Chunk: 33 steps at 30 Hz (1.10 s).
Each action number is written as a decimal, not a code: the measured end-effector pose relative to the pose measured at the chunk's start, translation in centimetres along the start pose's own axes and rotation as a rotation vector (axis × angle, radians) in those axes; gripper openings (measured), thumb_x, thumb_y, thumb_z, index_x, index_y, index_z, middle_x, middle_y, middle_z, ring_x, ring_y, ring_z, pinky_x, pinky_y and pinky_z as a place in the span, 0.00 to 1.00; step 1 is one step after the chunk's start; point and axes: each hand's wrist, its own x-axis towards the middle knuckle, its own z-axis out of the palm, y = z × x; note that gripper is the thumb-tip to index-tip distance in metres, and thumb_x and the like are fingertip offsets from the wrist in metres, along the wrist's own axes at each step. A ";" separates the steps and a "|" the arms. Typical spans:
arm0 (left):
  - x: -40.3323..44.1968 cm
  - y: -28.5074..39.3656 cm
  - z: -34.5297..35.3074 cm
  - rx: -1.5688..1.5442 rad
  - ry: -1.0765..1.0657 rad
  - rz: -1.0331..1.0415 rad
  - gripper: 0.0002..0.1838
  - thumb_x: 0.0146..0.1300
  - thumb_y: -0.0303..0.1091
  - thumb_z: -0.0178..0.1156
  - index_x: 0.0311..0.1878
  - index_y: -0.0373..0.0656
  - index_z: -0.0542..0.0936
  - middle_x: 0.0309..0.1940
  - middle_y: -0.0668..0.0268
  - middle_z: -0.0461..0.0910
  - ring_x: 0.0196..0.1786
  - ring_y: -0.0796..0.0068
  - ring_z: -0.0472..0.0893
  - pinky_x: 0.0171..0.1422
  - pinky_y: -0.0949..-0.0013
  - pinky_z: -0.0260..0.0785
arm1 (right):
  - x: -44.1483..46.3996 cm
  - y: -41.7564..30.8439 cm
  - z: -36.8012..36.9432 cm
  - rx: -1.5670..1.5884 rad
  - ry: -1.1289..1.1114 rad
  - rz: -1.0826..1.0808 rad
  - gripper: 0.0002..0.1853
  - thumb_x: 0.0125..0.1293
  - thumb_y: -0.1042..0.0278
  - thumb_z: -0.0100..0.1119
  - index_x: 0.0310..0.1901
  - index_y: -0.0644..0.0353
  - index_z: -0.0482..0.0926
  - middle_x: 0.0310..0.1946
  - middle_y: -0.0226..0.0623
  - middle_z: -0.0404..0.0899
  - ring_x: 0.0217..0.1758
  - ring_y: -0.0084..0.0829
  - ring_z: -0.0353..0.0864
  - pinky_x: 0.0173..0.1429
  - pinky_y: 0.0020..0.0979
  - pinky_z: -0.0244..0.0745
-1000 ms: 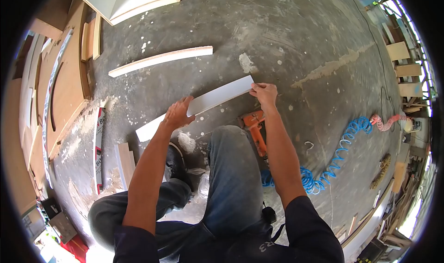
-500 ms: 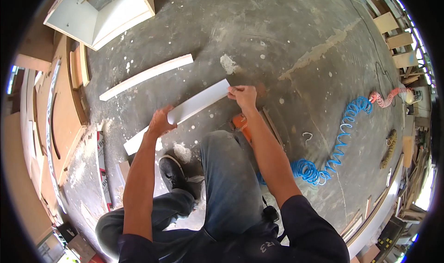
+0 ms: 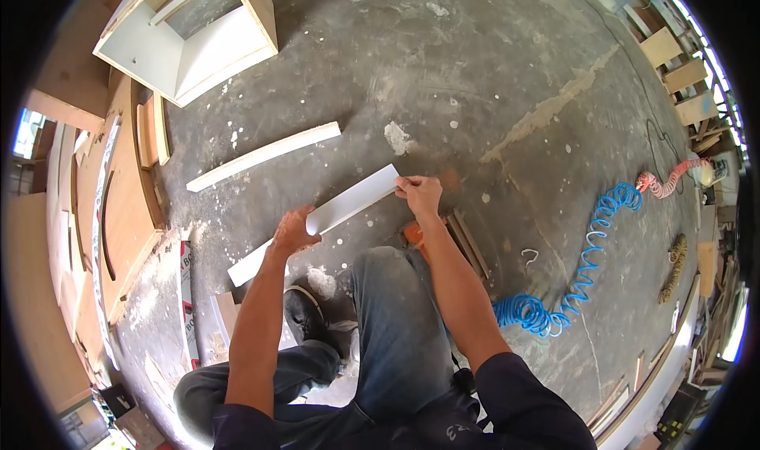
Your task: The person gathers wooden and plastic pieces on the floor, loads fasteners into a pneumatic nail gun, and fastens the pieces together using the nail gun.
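A long white board (image 3: 355,200) is held at a slant above the concrete floor, in front of my knees. My left hand (image 3: 295,230) grips it near its middle, thumb on the near side and fingers over the far edge. At the board's right end my right hand (image 3: 419,193) pinches the corner. Beyond it, a second narrow white strip (image 3: 265,156) lies on the floor, roughly parallel. An orange tool (image 3: 413,232) rests on the floor by my right forearm, partly hidden by the arm and my knee.
A white open cabinet box (image 3: 226,50) stands at the upper left, beside wooden panels (image 3: 131,212). A coiled blue air hose (image 3: 526,314) runs along the right, joining a pink coil (image 3: 669,182). Narrow wood strips (image 3: 469,244) lie near my right forearm. Scrap boards (image 3: 682,74) line the right edge.
The whole view has shifted, so the floor objects appear lower and slightly to the right. Both hands keep their hold on the white board, with little change in its slant.
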 end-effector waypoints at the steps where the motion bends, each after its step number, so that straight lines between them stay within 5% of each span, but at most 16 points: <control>1: 0.2 -0.1 0.0 0.002 0.001 0.002 0.37 0.39 0.36 0.78 0.56 0.37 0.78 0.47 0.47 0.83 0.53 0.46 0.82 0.60 0.54 0.74 | 0.0 0.1 0.1 0.002 0.002 -0.002 0.10 0.60 0.75 0.72 0.35 0.77 0.86 0.25 0.42 0.85 0.25 0.28 0.87 0.31 0.24 0.84; 13: 1.0 -0.4 -0.3 0.063 -0.118 -0.058 0.42 0.37 0.37 0.80 0.60 0.39 0.75 0.52 0.47 0.82 0.57 0.47 0.80 0.63 0.54 0.72 | -0.8 0.1 0.5 0.016 0.054 -0.023 0.10 0.59 0.74 0.72 0.34 0.76 0.86 0.22 0.41 0.85 0.25 0.27 0.87 0.31 0.25 0.83; 21: 5.4 6.4 0.9 0.017 0.003 0.164 0.44 0.46 0.38 0.76 0.68 0.40 0.70 0.61 0.48 0.77 0.61 0.44 0.78 0.65 0.52 0.71 | -0.7 -0.1 0.6 -0.002 0.054 0.046 0.08 0.60 0.76 0.72 0.36 0.74 0.87 0.26 0.40 0.86 0.27 0.26 0.86 0.33 0.26 0.86; 31: 7.9 10.0 3.7 0.085 -0.058 0.129 0.38 0.55 0.35 0.71 0.67 0.33 0.67 0.57 0.48 0.76 0.56 0.45 0.80 0.60 0.50 0.73 | -0.9 0.4 0.9 0.001 0.065 0.054 0.07 0.61 0.77 0.70 0.36 0.74 0.87 0.24 0.39 0.85 0.27 0.25 0.86 0.33 0.26 0.87; 33: 7.8 10.1 3.5 0.103 -0.061 0.166 0.36 0.58 0.33 0.69 0.67 0.32 0.65 0.55 0.47 0.76 0.56 0.44 0.79 0.59 0.50 0.73 | -1.0 1.2 1.2 -0.036 0.096 -0.063 0.07 0.59 0.73 0.71 0.33 0.71 0.87 0.21 0.41 0.83 0.23 0.26 0.83 0.30 0.28 0.79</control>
